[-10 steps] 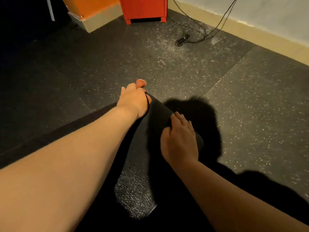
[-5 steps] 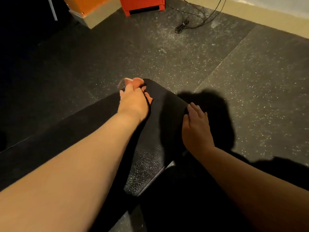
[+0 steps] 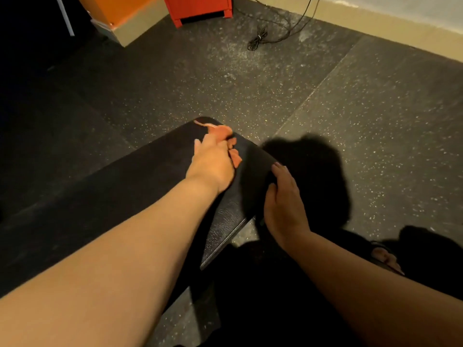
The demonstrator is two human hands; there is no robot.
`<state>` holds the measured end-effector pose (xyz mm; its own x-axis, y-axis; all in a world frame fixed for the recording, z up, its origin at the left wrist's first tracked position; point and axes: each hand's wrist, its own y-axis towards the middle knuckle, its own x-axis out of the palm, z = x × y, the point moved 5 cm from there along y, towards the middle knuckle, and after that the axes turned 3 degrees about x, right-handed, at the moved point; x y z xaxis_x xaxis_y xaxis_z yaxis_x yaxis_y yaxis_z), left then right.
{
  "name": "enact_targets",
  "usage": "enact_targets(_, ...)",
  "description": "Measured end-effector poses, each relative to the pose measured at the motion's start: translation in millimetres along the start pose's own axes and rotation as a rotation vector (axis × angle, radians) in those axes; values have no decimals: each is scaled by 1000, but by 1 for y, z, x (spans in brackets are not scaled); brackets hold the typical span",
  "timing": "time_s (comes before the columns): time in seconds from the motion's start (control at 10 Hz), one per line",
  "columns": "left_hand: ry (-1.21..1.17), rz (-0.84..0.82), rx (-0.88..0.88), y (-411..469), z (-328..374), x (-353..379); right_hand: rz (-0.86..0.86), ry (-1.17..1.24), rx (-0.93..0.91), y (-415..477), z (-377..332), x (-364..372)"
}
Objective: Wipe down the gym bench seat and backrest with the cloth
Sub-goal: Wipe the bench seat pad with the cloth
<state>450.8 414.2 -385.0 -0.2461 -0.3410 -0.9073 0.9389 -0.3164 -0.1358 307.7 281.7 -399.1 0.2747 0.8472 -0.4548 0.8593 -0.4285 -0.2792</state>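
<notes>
— So, delta versus a second back?
— Left hand (image 3: 213, 164) is further out along the bench pad (image 3: 150, 176), now almost at its far rounded end. More of the cloth (image 3: 220, 131) shows: an orange-pink bunch sticks out past the fingertips, and a thin tail runs toward the far-left corner.
— Right side?
— Right hand (image 3: 283, 204) has slid off the top face to the pad's right edge. Fingers are fairly straight and laid along the edge. It holds nothing; looks like bracing.
— Left grip?
— Fingers are curled over the cloth, bunching it and pressing it onto the pad. The palm side is hidden, so I can't say how much cloth is under it.
— Meaning for the task?
— My read: the stroke is reaching the end of this pad, so this length is about covered. Next is likely a return pass or the other pad. Can't tell if this one is the seat or the backrest; only one pad is in view.
— Cloth versus hands, exact?
— Under and just ahead of the left hand, touching the pad top near the far end. It's apart from the right hand, which sits nearer the camera on the opposite edge, with bare pad between them.
— Risk?
— The corner under the tail may get only a light touch.
</notes>
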Motion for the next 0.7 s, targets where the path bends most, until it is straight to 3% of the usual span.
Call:
enact_targets(0.1,21,-209,259,-36,52,35,-12,49,39,1,-5,-7)
enact_targets(0.2,75,-263,380,-53,45,19,-81,-43,10,-6,-12,-7)
enact_targets(0.4,40,45,-238,-76,-14,-43,-174,-172,-27,-28,-17,3)
enact_targets(0.5,13,-16,-228,-85,26,-21,-209,-139,-22,-33,-13,3)
enact_targets(0.6,29,-104,180,-105,74,4,-146,-62,-10,-35,-9,-5)
enact_targets(0.7,99,-165,299,-108,70,-4,-126,-45,16,-38,-7,-12)
